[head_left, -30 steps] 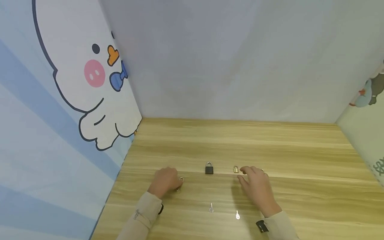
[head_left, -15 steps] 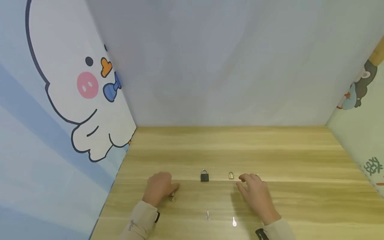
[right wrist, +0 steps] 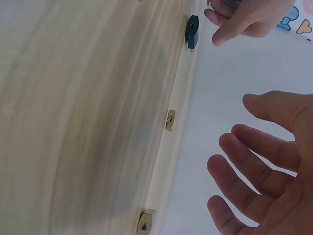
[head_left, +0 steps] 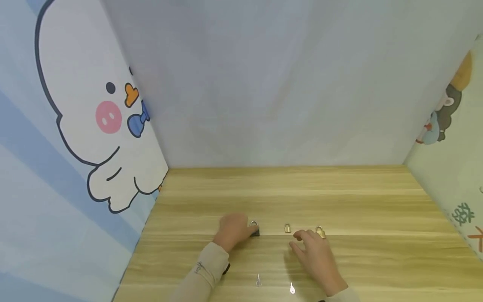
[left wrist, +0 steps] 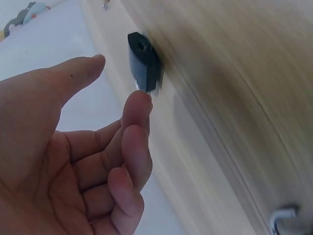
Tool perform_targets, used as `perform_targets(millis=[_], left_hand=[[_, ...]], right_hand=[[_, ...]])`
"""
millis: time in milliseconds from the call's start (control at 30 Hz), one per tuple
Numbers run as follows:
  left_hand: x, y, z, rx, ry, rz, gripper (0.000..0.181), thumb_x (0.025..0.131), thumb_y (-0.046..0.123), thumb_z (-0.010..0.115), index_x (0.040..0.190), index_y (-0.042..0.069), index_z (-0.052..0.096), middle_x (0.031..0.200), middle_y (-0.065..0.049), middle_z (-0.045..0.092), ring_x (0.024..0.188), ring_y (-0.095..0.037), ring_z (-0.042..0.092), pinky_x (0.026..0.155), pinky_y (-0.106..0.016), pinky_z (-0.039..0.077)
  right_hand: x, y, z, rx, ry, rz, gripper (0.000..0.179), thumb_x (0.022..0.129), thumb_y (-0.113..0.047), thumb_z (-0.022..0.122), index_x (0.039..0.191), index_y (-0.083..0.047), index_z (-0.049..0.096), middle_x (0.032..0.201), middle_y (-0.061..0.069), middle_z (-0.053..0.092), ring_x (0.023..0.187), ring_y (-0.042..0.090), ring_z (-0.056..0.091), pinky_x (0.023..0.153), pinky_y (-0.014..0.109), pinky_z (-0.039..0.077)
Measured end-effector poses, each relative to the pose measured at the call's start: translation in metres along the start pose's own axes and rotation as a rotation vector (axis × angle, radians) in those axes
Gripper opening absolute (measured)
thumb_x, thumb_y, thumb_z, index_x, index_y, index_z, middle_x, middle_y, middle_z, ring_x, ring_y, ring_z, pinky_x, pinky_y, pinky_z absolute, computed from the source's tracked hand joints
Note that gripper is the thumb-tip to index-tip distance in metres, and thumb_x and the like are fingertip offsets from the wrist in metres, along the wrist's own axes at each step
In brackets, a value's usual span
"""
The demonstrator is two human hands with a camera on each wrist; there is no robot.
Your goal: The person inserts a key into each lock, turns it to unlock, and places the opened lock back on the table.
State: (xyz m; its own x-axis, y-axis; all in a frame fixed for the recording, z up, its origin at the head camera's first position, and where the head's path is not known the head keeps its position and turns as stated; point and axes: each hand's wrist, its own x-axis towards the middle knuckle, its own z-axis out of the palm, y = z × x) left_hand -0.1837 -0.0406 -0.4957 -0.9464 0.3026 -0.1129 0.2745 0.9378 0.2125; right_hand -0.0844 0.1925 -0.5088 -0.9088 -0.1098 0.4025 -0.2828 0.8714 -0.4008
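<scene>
My left hand (head_left: 234, 230) reaches beside a black padlock (head_left: 255, 232), its thumb tip overlapping the lock in the head view. In the left wrist view the thumb and fingers are parted, with the padlock's keyhole end just beyond the fingertips. A metal shackle (left wrist: 283, 218) shows at that view's lower right. Fingers relaxed and spread, my right hand (head_left: 315, 258) hovers near a small brass padlock (head_left: 287, 228) and holds nothing. Just behind its knuckles lies a larger brass padlock (head_left: 320, 232); its keyhole faces the right wrist camera.
Two small keys, a ringed silver one (head_left: 258, 281) and a pale one (head_left: 292, 288), lie on the wooden table (head_left: 362, 201) toward the front. A plain grey backdrop (head_left: 264, 84) rises behind, with a cartoon-printed sheet (head_left: 71, 138) on the left.
My left hand lets go of a small lock or key piece at the left and moves right to the black padlock. The right hand stays nearly in place. The head view tilts upward.
</scene>
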Motion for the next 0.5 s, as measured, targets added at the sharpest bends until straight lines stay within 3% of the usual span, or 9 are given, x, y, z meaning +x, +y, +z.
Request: perform_targets(millis=[267,500], left_hand=[[0.011,0.015,0.011,0.1,-0.019,0.007,0.063,0.09,0.057,0.065,0.051,0.016,0.037,0.044,0.007,0.024,0.041,-0.007,0.022,0.039,-0.023,0.019],[0.018,0.014,0.018,0.037,-0.021,0.004,0.055,0.088,0.043,0.065,0.05,0.018,0.035,0.043,0.008,0.022,0.042,-0.007,0.02,0.04,-0.024,0.019]], right_hand=[[-0.007,0.001,0.003,0.002,-0.012,0.048,0.024,0.081,-0.017,0.084,0.098,-0.006,0.07,0.09,0.004,0.07,0.082,0.021,0.065,0.078,0.048,0.052],[-0.008,-0.002,0.002,0.0,-0.003,0.018,0.025,0.079,-0.017,0.085,0.097,-0.007,0.07,0.089,0.003,0.07,0.082,0.021,0.065,0.076,0.047,0.053]])
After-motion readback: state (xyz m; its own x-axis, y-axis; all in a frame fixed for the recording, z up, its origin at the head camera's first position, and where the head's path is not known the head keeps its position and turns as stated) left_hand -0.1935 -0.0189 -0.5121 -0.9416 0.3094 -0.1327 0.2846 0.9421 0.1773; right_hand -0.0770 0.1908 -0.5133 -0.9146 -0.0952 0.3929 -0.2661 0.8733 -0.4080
